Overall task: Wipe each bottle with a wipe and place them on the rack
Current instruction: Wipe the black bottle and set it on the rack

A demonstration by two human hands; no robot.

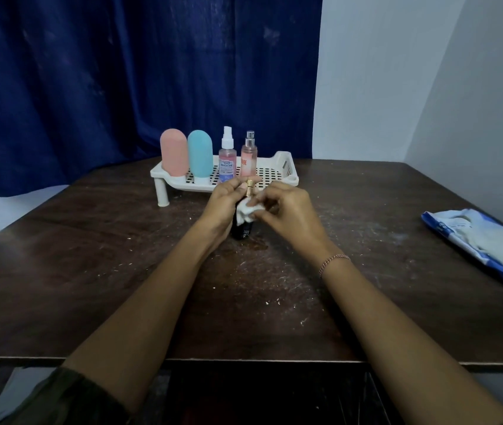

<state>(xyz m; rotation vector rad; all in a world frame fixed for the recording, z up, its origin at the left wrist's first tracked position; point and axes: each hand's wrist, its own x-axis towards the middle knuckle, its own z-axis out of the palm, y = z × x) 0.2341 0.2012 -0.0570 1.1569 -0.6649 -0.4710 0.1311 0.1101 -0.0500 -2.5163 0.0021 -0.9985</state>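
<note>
— Left hand?
— My left hand (224, 205) is wrapped round the dark bottle (242, 229) from its left side. The fingers are curled and the fingertips are up by the gold cap (248, 183). Firm grasp, not loose.

— Right hand?
— My right hand (288, 211) has its fingers bent in and pinches a crumpled white wipe (248, 210). It presses the wipe against the bottle's upper body, just under the cap. There's a thin bracelet (333, 261) on that wrist.

— Where's the bottle?
— It's upright between both hands, over the brown table (274, 302) and just in front of the white rack (286, 165). It isn't on the rack. I can't tell whether its base touches the tabletop or is a bit lifted.

— What's on the rack?
— Four bottles stand in a row on the left part. From the left they are a pink rounded bottle (174, 154), a teal rounded bottle (200, 156), a clear spray bottle (227, 159) with a white nozzle and a pink spray bottle (249, 159). The slotted right part of the rack is bare.

— Anything else?
— A blue-and-white wipes pack (483, 240) lies flat at the table's right edge, well apart from my hands. A dark blue curtain (121, 72) hangs behind the rack.
</note>
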